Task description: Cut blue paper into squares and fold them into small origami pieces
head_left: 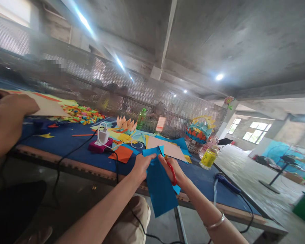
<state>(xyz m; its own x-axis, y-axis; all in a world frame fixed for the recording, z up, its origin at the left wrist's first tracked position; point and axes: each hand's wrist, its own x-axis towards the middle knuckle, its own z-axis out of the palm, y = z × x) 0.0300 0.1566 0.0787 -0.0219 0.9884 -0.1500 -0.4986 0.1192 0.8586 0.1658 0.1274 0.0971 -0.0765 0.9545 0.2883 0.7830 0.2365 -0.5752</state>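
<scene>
A sheet of blue paper [160,191] hangs over the table's front edge, pinched near its top by my left hand [143,165]. My right hand [173,168] grips a pair of scissors [172,173] with red handles. Their dark blades reach into the top of the blue paper, between my two hands. Just beyond lies a stack of pale pink and blue sheets [165,147]. An orange paper square [122,154] rests to the left of my left hand.
On the blue-covered table [73,152] stand a purple power block [99,146] with a white charger, a folded peach paper crown [126,124], a green bottle [141,118] and a yellow-labelled bottle [208,157]. A glue gun [227,183] lies right. Another person's hand [20,103] holds paper at left.
</scene>
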